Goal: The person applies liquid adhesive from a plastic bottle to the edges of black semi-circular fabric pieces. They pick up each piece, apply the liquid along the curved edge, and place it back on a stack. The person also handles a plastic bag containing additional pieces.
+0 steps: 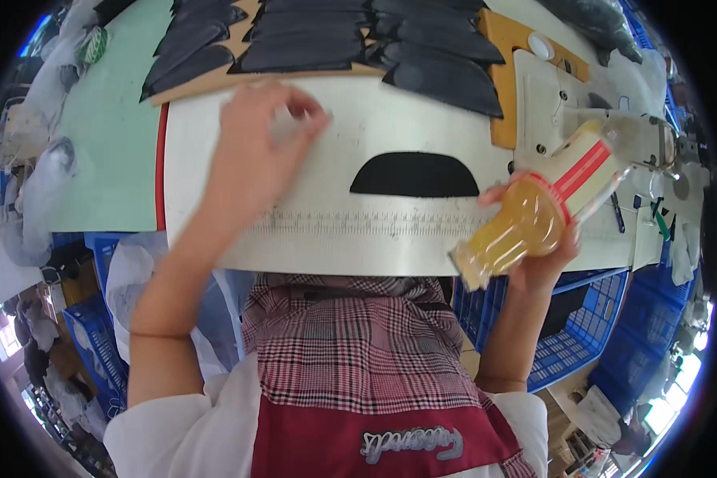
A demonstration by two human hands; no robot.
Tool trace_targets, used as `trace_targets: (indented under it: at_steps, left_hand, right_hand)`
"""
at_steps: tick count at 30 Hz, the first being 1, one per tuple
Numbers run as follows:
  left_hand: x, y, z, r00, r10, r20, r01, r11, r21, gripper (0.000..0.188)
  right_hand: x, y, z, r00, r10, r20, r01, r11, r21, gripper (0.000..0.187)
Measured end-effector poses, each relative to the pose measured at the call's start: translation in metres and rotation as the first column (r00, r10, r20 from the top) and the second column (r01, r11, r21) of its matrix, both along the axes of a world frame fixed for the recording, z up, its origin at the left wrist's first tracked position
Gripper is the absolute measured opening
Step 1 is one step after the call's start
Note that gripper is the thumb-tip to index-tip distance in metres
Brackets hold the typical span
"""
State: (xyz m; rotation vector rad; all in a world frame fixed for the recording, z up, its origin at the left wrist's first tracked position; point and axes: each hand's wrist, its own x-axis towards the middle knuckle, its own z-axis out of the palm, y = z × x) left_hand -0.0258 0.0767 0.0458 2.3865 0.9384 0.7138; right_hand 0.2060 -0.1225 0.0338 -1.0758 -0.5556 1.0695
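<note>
My right hand is wrapped round a clear plastic bottle of amber liquid with a red and pale yellow label. The bottle lies tilted, its narrower end toward the lower left, above the table's front edge. Over the white table, my left hand has its fingers curled, with thumb and index tips close together. Motion blurs it, and whatever it may pinch cannot be made out. Between the hands a black half-moon piece lies flat, straight edge toward me, touched by neither hand.
Several dark curved pieces lie in rows on a brown board along the far side. A sewing machine stands at the right. A printed ruler runs along the table's front; a blue crate sits below right. Green surface at left.
</note>
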Motion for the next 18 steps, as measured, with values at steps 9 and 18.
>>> trace_targets:
  at_steps: [9, 18]
  left_hand:
    - [0.007, -0.082, -0.037, 0.981, 0.187, 0.058, -0.188, 0.982, 0.005, 0.011]
    - [0.018, -0.082, -0.047, 0.967, 0.229, 0.109, -0.231, 0.973, 0.014, 0.010]
  right_hand:
    - [-0.015, 0.047, 0.029, 0.682, -0.072, 0.728, 0.028, 0.997, 0.072, 0.050]
    - [-0.056, 0.065, 0.027, 0.450, -0.058, 0.891, -0.063, 0.993, 0.096, 0.041]
